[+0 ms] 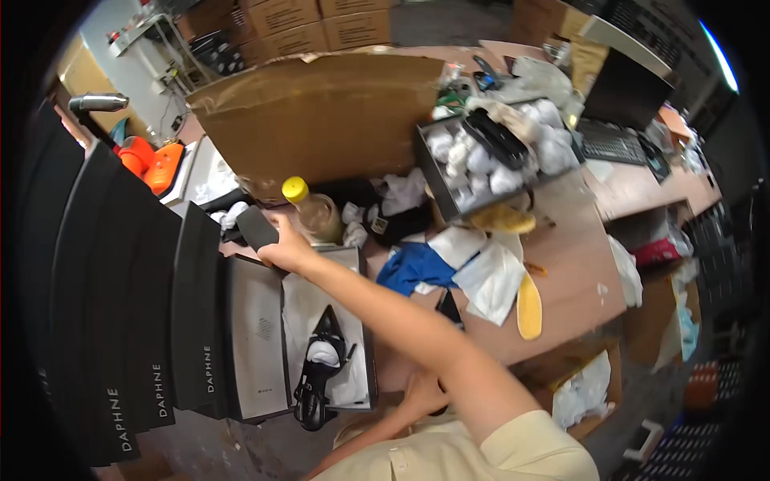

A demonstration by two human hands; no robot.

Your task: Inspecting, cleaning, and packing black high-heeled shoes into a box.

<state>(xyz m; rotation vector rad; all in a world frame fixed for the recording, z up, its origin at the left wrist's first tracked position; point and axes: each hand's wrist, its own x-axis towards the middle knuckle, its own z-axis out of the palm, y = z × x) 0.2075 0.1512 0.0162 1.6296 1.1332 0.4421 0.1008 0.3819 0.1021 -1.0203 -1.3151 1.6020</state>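
Reaching across open shoe box (353,256), black heeled shoe (321,373) lying below wrist. Right hand (287,250) fingers curled, gripping dark sponge block (257,227); yellow-capped bottle (313,210) just beside. Best keep block level, clear of bottle. Left hand (421,394) near chest, grip unclear.

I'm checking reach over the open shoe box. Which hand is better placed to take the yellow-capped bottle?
Probably the right hand: it is stretched out beside the bottle, gripping a dark block. The left hand sits near the body.
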